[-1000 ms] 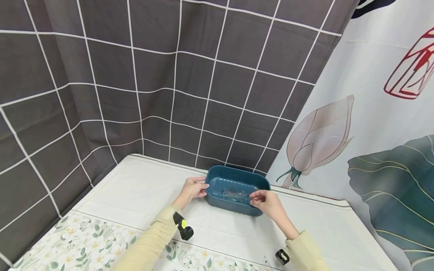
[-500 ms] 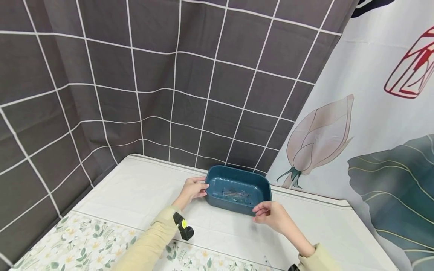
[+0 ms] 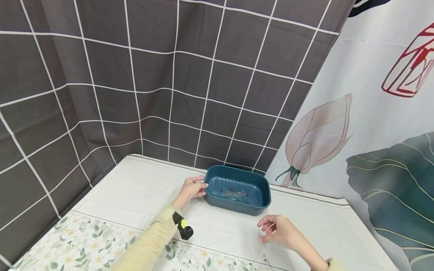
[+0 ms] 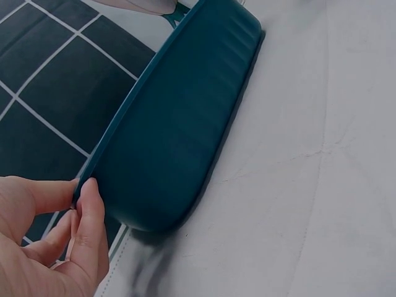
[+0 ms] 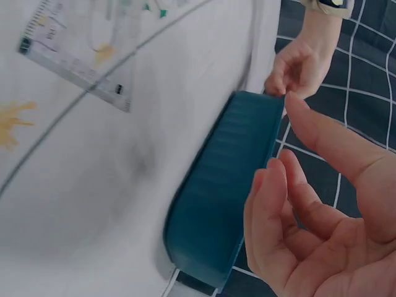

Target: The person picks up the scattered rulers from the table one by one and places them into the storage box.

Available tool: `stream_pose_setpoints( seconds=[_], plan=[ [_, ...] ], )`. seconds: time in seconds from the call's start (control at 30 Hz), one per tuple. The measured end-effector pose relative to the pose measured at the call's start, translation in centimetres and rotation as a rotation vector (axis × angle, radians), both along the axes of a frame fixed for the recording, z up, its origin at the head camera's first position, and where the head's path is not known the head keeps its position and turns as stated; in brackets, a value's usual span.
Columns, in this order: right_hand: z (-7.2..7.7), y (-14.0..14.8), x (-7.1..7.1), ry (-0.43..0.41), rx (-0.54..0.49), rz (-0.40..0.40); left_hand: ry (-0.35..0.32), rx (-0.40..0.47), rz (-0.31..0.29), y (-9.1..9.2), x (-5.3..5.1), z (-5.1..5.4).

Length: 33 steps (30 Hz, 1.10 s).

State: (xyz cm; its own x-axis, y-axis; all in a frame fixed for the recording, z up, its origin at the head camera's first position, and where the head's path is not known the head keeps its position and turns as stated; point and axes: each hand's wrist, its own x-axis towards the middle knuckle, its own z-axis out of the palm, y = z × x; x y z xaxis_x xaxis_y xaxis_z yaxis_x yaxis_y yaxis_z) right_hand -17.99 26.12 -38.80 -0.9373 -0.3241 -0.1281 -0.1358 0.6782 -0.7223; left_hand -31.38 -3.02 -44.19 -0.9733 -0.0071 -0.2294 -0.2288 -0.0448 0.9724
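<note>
A dark teal rectangular basin point(image 3: 217, 199) stands on the white tablecloth, by the dark curtain. Inside its floor lie several thin clear pieces point(image 3: 235, 193), too small to name. At the basin's left end my left hand point(image 3: 191, 190) pinches the rim; the left wrist view shows thumb and fingers on either side of the rim point(image 4: 93, 162). My right hand point(image 3: 279, 231) hovers in front of the basin's right corner, apart from it. Its fingers are loosely bent and hold nothing, as the right wrist view point(image 5: 309, 229) confirms.
Near the front of the table lies a clear flat piece with dark marks point(image 5: 77, 80), faint in the head view. A floral cloth strip point(image 3: 81, 241) runs along the front. The grid-patterned curtain point(image 3: 162, 105) hangs right behind the table.
My right hand has left the inside of the basin, passed over its front rim and moved right and toward me. The left hand stays on the rim; the basin has hardly moved.
</note>
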Motion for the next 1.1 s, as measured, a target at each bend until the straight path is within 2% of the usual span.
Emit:
stream_pose_setpoints(
  seconds=[0.23,0.43,0.63,0.87,1.1],
  plan=[
    [-1.5,0.8,1.3,-0.083,0.041,0.044,0.002,-0.007,-0.005,-0.1,0.1,0.2],
    [-2.6,1.1,2.0,-0.172,0.105,-0.007,0.008,-0.005,-0.005,-0.1,0.1,0.2],
    [-3.6,0.8,2.5,-0.261,0.122,-0.088,0.014,-0.007,-0.011,-0.1,0.3,0.3],
    [-5.1,0.2,3.0,-0.195,0.201,-0.131,0.018,-0.007,-0.007,-0.1,0.3,0.3],
    [-5.6,-0.1,3.1,-0.159,0.252,-0.147,0.015,-0.003,-0.006,-0.1,0.2,0.2]
  ],
)
